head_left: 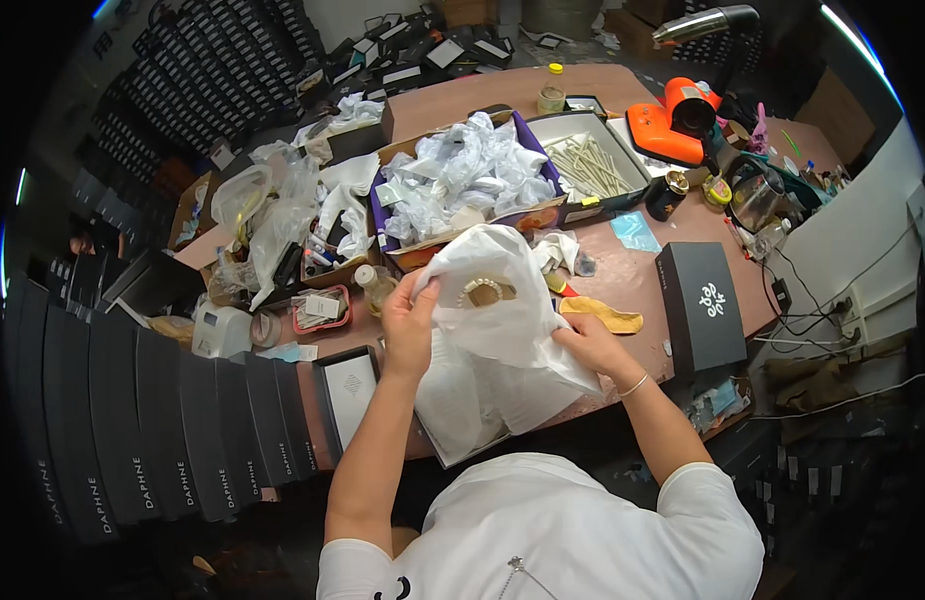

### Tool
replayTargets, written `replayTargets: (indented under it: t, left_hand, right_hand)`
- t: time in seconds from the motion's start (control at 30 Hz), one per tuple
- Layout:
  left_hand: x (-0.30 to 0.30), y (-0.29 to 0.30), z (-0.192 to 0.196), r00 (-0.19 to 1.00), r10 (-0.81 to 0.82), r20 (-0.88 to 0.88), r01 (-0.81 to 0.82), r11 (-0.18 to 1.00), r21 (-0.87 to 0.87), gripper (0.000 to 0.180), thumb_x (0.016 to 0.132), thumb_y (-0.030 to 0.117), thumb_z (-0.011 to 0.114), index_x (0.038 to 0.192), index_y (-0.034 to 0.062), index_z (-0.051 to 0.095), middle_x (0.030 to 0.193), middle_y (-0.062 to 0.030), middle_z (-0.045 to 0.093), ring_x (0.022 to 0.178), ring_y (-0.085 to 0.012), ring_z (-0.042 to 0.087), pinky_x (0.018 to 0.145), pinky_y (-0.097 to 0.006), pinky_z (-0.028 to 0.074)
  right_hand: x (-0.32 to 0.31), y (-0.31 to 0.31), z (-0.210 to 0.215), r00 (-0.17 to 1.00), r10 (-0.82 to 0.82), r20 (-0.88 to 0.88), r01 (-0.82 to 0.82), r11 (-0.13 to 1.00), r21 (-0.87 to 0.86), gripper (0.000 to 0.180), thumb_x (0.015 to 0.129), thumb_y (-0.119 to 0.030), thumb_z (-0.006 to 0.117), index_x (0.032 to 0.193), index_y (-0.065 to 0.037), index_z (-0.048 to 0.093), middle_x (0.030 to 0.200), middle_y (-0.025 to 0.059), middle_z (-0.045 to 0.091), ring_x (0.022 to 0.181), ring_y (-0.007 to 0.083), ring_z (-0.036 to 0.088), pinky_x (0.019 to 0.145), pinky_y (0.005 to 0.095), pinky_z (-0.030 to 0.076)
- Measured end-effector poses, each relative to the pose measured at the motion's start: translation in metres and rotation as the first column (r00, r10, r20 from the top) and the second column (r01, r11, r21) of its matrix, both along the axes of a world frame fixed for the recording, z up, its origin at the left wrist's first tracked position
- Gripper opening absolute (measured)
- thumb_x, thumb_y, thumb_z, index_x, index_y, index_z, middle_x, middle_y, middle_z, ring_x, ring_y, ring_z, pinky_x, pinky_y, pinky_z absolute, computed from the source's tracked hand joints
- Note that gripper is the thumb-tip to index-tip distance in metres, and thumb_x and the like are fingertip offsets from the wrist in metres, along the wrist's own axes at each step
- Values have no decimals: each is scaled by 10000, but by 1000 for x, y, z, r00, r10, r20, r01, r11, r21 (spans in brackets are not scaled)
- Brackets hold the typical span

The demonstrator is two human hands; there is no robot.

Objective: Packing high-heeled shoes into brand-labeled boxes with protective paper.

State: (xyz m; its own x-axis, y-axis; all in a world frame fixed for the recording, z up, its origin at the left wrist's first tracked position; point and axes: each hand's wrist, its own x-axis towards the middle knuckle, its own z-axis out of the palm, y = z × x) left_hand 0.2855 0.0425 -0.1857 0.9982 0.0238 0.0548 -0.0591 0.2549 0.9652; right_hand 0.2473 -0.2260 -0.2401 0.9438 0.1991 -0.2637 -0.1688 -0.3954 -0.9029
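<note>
My left hand [410,318] and my right hand [593,345] hold up a white bag [483,258] of thin, soft material. The left fingers are closed on its upper left edge, the right ones on its lower right side. In its mouth shows part of a beige item [486,292] trimmed with a curve of pearl-like beads; the rest is hidden. Below the bag lies an open shallow box lined with white tissue paper [451,400]. Close to my left forearm is a black-edged tray or lid [351,390] with a white inside. A yellow cloth [605,315] lies beyond my right hand.
A closed black box [701,308] stands at right. Behind are a carton of crumpled white paper [391,228], a box of pale sticks [595,165], an orange heat tool [673,135] and a dark jar [667,196]. Several black boxes [163,400] line the left.
</note>
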Motion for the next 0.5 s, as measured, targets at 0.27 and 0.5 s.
replayTargets:
  t: [0.27, 0.5]
  left_hand:
    - [-101, 9, -86, 1000, -17, -11, 20, 900, 435, 282, 905, 75, 529, 1178, 16, 569, 1281, -83, 534, 1117, -252, 545, 909, -331, 460]
    - [-88, 38, -161, 815, -16, -579, -275, 869, -411, 420, 985, 339, 406, 1281, 51, 485, 1271, -106, 545, 1194, -228, 508, 1003, -342, 409]
  right_hand:
    - [-33, 59, 11, 915, 228, 334, -104, 931, -350, 343, 814, -125, 551, 1134, -10, 596, 1111, 209, 595, 836, 339, 645, 740, 400, 515]
    - [-60, 177, -82, 745, 572, 344, -292, 743, -602, 282, 836, -179, 571, 1067, -17, 583, 1313, 264, 453, 944, 428, 577, 733, 450, 531]
